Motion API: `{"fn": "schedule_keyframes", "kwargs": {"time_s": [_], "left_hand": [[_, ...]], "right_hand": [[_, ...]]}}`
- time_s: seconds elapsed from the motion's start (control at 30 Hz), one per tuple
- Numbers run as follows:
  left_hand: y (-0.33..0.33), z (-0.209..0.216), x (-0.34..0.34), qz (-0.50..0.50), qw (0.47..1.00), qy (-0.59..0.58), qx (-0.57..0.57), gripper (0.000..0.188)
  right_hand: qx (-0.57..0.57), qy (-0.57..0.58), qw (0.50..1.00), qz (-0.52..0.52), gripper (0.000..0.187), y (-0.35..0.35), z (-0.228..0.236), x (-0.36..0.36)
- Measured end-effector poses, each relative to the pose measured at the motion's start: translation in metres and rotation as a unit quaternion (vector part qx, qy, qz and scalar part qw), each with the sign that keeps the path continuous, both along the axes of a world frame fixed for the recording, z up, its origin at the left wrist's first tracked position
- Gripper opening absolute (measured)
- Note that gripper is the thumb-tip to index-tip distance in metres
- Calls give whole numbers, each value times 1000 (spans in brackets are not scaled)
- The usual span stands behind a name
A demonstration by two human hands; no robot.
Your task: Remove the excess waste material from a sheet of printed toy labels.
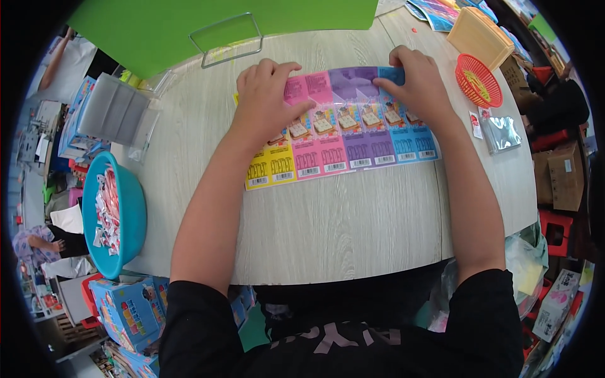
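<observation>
A long printed card sheet lies in front of me on the table, with yellow, pink, purple and blue panels and a row of small pictures of biscuits. Its far part looks slightly bent and shaded. My left hand grips the far left part, thumb on the printed face and fingers curled by the edge. Around the far right corner is my right hand, its thumb over the purple and blue panels and its fingers beyond the far edge. The fingers' undersides are hidden.
A teal basin of small wrapped packets stands at the left, near a grey plastic box. Beyond the sheet are a wire stand and a green panel. A red basket and clear packets lie right.
</observation>
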State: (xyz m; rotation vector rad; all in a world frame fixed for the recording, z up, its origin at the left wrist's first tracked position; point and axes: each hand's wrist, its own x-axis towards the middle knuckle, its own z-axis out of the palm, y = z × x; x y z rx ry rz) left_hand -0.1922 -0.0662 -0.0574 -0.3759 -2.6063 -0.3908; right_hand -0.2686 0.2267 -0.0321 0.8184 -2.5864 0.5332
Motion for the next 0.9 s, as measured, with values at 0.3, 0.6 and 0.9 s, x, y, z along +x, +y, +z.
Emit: {"fn": "schedule_keyframes", "kwargs": {"time_s": [0.3, 0.6, 0.9], "left_hand": [[-1, 38, 17, 35, 909, 412, -53, 24], [9, 20, 12, 19, 949, 312, -40, 18], [-1, 2, 4, -37, 995, 12, -97, 9]], "right_hand": [[-118, 419, 899, 42, 27, -1, 15, 27], [-57, 354, 933, 19, 23, -4, 10, 23], [44, 43, 992, 110, 9, 6, -5, 3]]}}
